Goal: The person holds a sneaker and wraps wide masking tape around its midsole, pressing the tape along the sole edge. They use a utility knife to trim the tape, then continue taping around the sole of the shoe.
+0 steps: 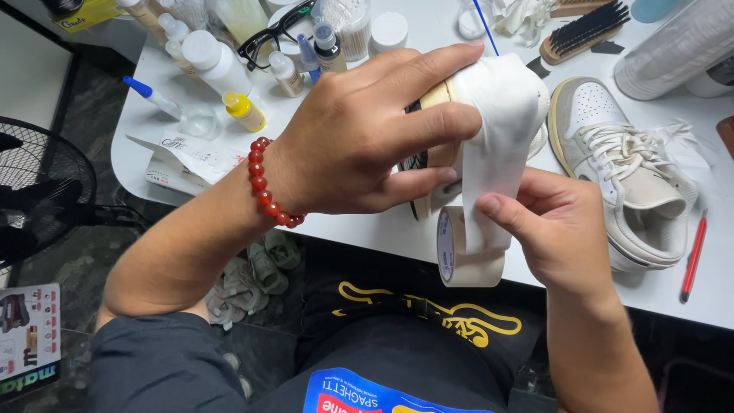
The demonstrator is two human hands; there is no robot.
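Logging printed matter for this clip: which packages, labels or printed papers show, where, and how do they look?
Printed box: bottom left on floor, white with small pictures.
Yellow package: top left corner, yellow and black.
Paper leaflet: table's left edge, white, creased.
Blue packet: on lap, blue, red and white.

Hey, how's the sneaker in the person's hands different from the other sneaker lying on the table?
The held sneaker is gripped by the left hand and largely wrapped in white tape; the sneaker on the table lies untouched and bare. The held one is turned on edge, showing its sole rim; the table one sits upright, laces and opening in view. The right hand pulls tape from the tape roll onto the held one only. Both rest over the white table.
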